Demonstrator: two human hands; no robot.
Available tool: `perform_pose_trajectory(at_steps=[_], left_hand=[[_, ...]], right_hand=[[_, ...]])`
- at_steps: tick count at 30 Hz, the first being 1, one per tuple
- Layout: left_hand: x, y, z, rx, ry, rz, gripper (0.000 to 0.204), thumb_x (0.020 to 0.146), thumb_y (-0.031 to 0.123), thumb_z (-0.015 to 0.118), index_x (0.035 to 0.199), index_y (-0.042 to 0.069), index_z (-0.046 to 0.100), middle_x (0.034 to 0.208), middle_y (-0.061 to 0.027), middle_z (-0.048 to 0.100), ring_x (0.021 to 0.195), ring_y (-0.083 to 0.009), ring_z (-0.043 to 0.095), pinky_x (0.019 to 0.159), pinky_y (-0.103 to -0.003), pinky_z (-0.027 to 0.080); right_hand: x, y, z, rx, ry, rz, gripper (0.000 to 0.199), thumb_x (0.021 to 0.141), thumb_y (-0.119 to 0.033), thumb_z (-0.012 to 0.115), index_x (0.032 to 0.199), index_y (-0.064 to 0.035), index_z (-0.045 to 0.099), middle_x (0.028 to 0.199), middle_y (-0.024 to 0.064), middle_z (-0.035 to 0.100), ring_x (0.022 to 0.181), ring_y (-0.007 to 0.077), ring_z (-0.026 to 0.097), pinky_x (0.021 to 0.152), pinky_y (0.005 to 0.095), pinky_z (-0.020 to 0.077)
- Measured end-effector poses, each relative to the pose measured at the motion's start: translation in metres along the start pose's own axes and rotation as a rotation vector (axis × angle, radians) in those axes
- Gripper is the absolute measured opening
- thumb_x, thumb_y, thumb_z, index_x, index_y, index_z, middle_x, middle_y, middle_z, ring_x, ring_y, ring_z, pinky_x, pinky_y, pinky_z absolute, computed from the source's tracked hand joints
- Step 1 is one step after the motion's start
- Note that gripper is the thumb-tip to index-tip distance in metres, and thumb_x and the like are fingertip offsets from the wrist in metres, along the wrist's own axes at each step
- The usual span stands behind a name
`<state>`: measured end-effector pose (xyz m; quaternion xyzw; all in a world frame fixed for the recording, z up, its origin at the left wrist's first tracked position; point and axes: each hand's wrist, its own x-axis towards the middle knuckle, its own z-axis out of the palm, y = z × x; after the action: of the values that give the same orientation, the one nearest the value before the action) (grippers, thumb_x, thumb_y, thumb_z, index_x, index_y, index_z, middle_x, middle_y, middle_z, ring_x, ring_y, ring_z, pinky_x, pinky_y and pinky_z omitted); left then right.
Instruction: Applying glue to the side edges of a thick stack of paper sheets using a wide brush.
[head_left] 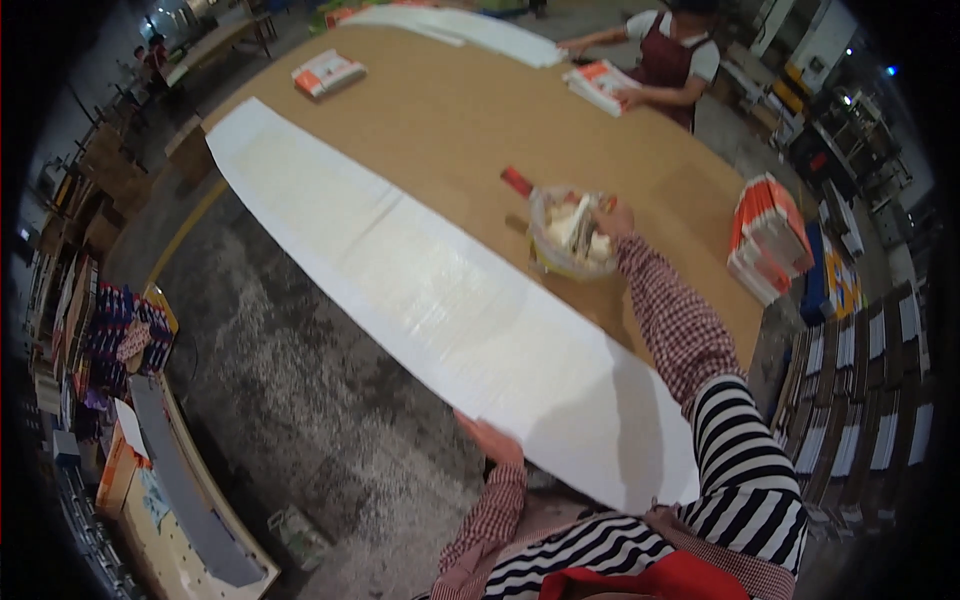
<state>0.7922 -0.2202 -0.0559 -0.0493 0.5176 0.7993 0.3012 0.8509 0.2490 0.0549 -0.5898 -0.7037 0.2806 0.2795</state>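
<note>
Right arm (690, 345) outstretched forward

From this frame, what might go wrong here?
The checked right sleeve passes over the glossy white sheeting and might smear it. The right hand is at the bowl of pale contents, which could drip onto the brown tabletop. The left hand is at the sheeting's near edge, so a tug might shift it.

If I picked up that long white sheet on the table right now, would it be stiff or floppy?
The long white sheet would probably flop and sag, since it looks thin for its length. It may feel slick or tacky, because its middle shines. It's likely light for its size, being so flat.
</note>
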Motion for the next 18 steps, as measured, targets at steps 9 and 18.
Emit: perform_pose_trajectory(at_steps=[9,18], left_hand=[[-0.009,0.009,-0.004,0.675,0.053,0.369,0.056,0.107,0.026,0.021,0.152,-0.006,0.011,0.156,-0.0295,0.015,0.145,-0.0393,0.022,0.119,-0.046,0.022],[-0.008,0.009,0.0,0.655,0.037,0.28,0.056,0.108,0.028,0.021,0.153,-0.005,0.011,0.157,-0.0266,0.015,0.145,-0.0371,0.021,0.119,-0.043,0.021]], right_hand=[[-0.016,-0.045,-0.059,0.219,0.052,0.048,0.016,0.077,-0.012,0.069,0.083,0.0016,0.063,0.07,0.0098,0.065,0.05,0.0195,0.064,0.046,0.03,0.0559],[-0.019,-0.042,-0.062,0.576,0.207,0.068,0.024,0.079,-0.011,0.069,0.095,0.0051,0.06,0.078,0.0132,0.066,0.055,0.0203,0.066,0.049,0.0312,0.058]])
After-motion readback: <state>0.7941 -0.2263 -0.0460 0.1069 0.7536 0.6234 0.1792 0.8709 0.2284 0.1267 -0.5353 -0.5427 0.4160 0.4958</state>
